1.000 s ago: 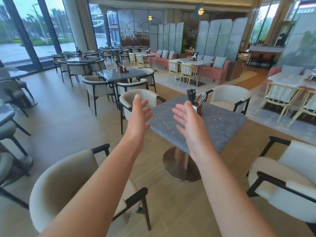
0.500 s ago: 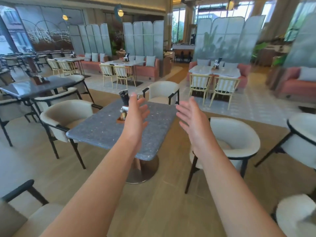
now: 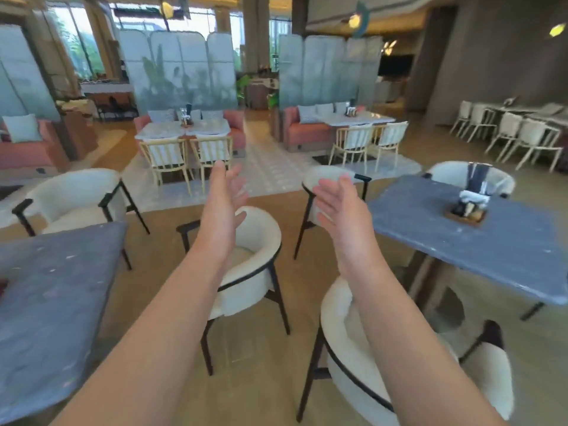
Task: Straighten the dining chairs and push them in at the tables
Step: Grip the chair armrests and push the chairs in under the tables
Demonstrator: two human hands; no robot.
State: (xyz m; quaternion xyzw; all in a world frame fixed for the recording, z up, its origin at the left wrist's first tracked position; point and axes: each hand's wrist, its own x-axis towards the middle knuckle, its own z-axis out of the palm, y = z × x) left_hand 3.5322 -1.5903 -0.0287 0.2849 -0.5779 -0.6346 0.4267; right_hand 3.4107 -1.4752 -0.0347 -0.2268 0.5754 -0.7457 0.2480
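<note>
My left hand [image 3: 222,207] and my right hand [image 3: 341,207] are raised in front of me, fingers straight, holding nothing. Below my left hand stands a cream armchair [image 3: 255,265] with black legs, in the aisle beside the grey table [image 3: 52,302] at the left. A second cream armchair [image 3: 347,348] sits under my right forearm, next to the grey table [image 3: 479,241] at the right. Another cream armchair [image 3: 325,179] stands behind my right hand, and one more [image 3: 73,198] at the far side of the left table.
A caddy [image 3: 470,204] with napkins sits on the right table. Beyond a patterned rug [image 3: 270,173] are wooden slat chairs [image 3: 187,155] at marble tables with pink sofas [image 3: 307,130] and glass screens. Stacked light chairs [image 3: 507,133] line the far right.
My view has swung to the right, past the first grey table to the aisle between two tables. Both hands stay raised and open.
</note>
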